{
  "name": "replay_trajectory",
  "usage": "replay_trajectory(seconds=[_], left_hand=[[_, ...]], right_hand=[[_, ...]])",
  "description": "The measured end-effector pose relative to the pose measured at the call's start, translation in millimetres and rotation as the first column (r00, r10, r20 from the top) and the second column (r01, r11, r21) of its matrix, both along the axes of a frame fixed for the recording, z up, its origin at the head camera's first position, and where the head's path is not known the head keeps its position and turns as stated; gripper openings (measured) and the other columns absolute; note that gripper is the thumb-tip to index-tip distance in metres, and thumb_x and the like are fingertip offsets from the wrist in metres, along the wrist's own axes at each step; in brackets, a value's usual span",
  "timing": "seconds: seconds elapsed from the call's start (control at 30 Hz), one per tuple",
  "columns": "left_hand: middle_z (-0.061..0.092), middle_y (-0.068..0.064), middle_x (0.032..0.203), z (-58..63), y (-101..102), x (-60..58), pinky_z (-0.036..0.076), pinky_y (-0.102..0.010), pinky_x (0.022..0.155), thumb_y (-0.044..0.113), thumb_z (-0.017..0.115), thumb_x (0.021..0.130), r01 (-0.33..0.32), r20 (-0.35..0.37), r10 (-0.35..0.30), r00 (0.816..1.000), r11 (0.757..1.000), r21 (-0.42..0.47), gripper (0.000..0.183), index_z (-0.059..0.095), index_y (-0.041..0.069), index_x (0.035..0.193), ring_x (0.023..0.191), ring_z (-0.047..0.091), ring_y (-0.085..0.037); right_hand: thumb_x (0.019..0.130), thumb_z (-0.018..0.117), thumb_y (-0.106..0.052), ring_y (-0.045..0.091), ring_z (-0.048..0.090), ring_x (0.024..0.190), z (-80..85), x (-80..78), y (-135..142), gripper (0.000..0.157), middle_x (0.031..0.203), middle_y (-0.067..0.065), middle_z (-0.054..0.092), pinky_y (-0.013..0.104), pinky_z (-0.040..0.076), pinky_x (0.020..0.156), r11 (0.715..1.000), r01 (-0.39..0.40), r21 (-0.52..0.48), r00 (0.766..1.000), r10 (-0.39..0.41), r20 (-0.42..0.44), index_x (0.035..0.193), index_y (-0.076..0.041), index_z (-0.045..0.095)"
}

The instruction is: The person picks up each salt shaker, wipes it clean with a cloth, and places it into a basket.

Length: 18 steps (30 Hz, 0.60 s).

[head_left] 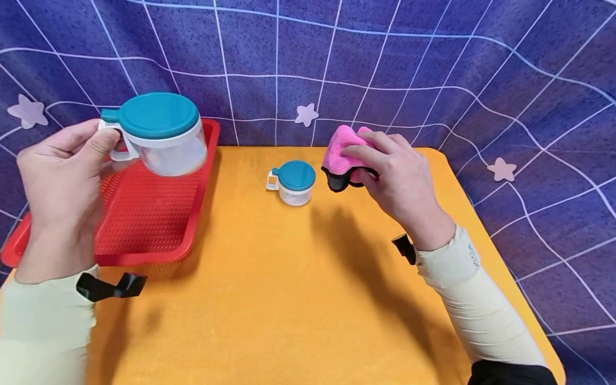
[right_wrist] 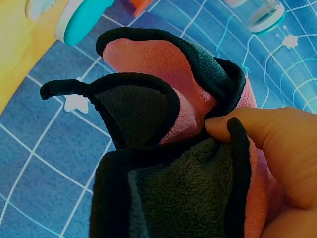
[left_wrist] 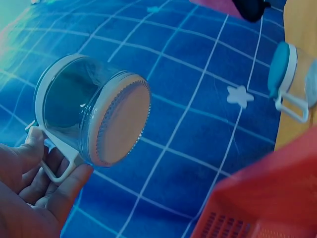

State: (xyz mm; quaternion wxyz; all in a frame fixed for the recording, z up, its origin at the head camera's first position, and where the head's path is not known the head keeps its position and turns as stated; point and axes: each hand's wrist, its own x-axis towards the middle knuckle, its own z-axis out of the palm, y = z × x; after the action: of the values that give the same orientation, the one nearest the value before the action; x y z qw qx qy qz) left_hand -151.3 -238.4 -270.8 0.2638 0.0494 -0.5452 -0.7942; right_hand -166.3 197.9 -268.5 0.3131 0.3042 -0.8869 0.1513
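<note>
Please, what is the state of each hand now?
Left hand: holding a teal-lidded jar by its handle.
Right hand: holding a pink and black cloth.

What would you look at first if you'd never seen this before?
Probably the bright pink cloth, bunched in the right grip above the orange table. Your eye may then jump to the teal-lidded jar held up in the left grip, with the red tray behind it in the head view. A matching jar stands on the table.
</note>
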Motion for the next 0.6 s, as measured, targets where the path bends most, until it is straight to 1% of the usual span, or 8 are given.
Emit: replay_trajectory(seconds=[0.07,0.2,0.3,0.43,0.53,0.6], left_hand=[[0.075,-0.015,0.095,-1.6,-7,-2.3,0.059,-0.031,0.069,0.006,0.092,0.075,0.003,0.017,-0.003,1.0,1.0,0.016,0.046,0.075,-0.007,0.115,0.076,0.073,-0.021],[0.076,-0.012,0.097,-3.9,-18,-7.7,0.059,-0.029,0.07,0.008,0.092,0.075,-0.015,0.049,0.015,0.999,1.0,0.008,0.045,0.076,-0.004,0.115,0.078,0.073,-0.019],[0.076,-0.012,0.096,-5.4,-26,-13.1,0.059,-0.028,0.068,0.006,0.09,0.077,-0.016,0.054,0.016,0.998,1.0,0.016,0.042,0.076,-0.004,0.115,0.076,0.074,-0.018],[0.077,-0.012,0.094,-6.8,-37,-22.6,0.059,-0.03,0.066,0.004,0.09,0.077,0.009,0.048,-0.012,0.999,0.999,0.05,0.041,0.076,-0.005,0.115,0.074,0.075,-0.019],[0.077,-0.012,0.097,-7.2,-45,-31.1,0.059,-0.03,0.067,0.005,0.09,0.076,0.024,0.066,-0.028,0.997,0.998,0.066,0.043,0.076,-0.004,0.116,0.078,0.075,-0.019],[0.076,-0.011,0.1,-7.7,-51,-36.7,0.058,-0.029,0.068,0.006,0.09,0.076,0.028,0.09,-0.034,0.995,0.997,0.071,0.043,0.076,-0.003,0.116,0.08,0.075,-0.019]], right_hand=[[0.086,0.083,-0.007,0.032,0.061,0.112,-0.4,0.1,1,0.033,0.13,0.006,0.067,0.055,0.058,0.074,1.0,0.002,-0.001,1.0,-0.002,0.006,0.115,-0.021,0.078],[0.086,0.083,-0.007,0.032,0.061,0.113,-1.3,0.3,2,0.034,0.13,0.006,0.067,0.055,0.057,0.074,1.0,0.003,-0.004,1.0,-0.003,0.015,0.116,-0.021,0.078],[0.085,0.083,-0.006,0.032,0.062,0.112,-1.9,0.5,2,0.035,0.129,0.006,0.068,0.056,0.057,0.074,1.0,0.001,-0.007,1.0,-0.001,0.014,0.116,-0.021,0.078],[0.085,0.083,-0.005,0.032,0.061,0.111,-2.7,0.7,3,0.035,0.129,0.006,0.067,0.055,0.057,0.074,1.0,-0.004,-0.006,1.0,0.004,0.015,0.116,-0.021,0.078],[0.085,0.083,-0.005,0.032,0.061,0.111,-3.0,1.2,4,0.036,0.129,0.006,0.067,0.054,0.057,0.075,1.0,-0.006,-0.004,1.0,0.006,0.022,0.117,-0.021,0.078],[0.085,0.083,-0.005,0.032,0.061,0.11,-3.3,1.5,4,0.036,0.128,0.006,0.067,0.054,0.057,0.074,1.0,-0.005,-0.007,1.0,0.005,0.027,0.116,-0.021,0.078]])
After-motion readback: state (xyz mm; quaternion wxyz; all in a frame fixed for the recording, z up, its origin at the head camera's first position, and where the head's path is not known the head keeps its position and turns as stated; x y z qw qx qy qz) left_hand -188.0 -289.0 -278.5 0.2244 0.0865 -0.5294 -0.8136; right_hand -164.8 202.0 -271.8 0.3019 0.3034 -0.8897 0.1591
